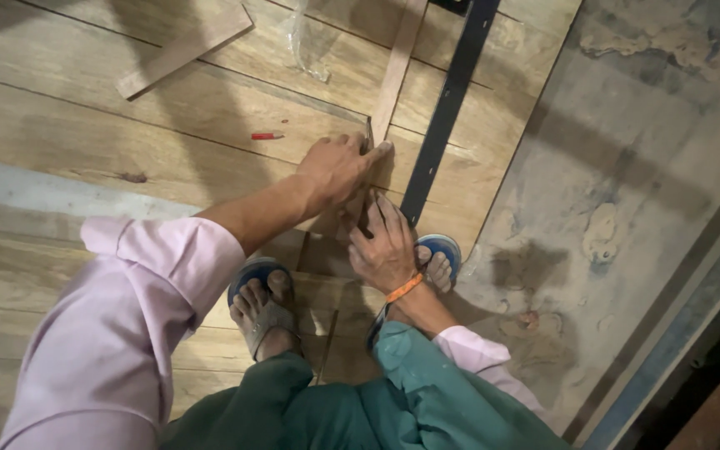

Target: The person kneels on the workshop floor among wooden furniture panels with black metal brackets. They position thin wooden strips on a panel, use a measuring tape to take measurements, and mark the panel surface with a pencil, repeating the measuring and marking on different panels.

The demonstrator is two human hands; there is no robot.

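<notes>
Our left hand point(337, 169), fingers curled together, pins a narrow wooden strip point(397, 67); our right hand point(385, 243), fingers spread, presses flat. Dark metal bar point(447, 108) at one o'clock; red pencil point(267, 135) at ten.

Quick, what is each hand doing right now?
Left hand: closed around the near end of the thin wooden strip, holding it on the wooden boards.
Right hand: open, fingers flat, pressing down by the strip's end; anything under it cannot be told.

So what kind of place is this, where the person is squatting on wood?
Probably a carpentry workshop or a building site. Big wooden boards cover the floor, loose wood strips lie about, and a red pencil sits nearby. The left hand and right hand press on a strip.
</notes>
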